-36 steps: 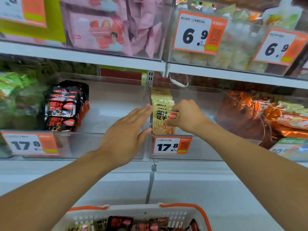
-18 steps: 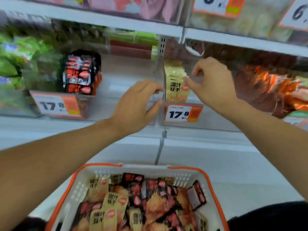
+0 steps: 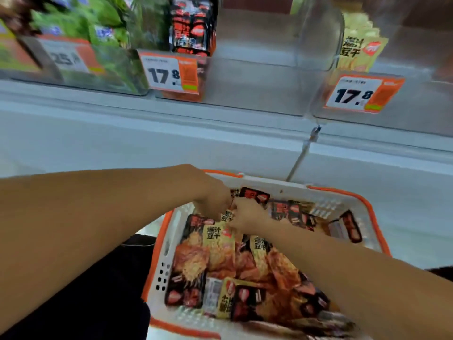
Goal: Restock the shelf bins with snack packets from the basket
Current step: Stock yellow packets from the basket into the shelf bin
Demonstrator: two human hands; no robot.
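A white basket with an orange rim (image 3: 160, 244) sits low in front of me, filled with several yellow snack packets (image 3: 217, 234) and black-and-red snack packets (image 3: 186, 278). Both my hands are down at its far end, close together. My left hand (image 3: 213, 201) has its fingers curled down onto the packets; whether it grips one is hidden. My right hand (image 3: 247, 214) pinches the top of a small yellow packet (image 3: 226, 215) between the two hands. Above, a clear shelf bin (image 3: 245, 79) holds a stack of black packets (image 3: 193, 25), and the bin to its right holds yellow packets (image 3: 359, 50).
Orange-and-white price tags (image 3: 169, 73) (image 3: 360, 94) marked 17.8 hang on the two bins' fronts. A bin of green packets (image 3: 81, 20) stands at the far left. A white shelf ledge (image 3: 220, 133) runs between the bins and the basket. Dark clothing shows at the lower left.
Both hands have left the shelf bins and dropped into the basket. The view has tilted down, so the basket fills the lower frame and the upper shelves are out of sight.
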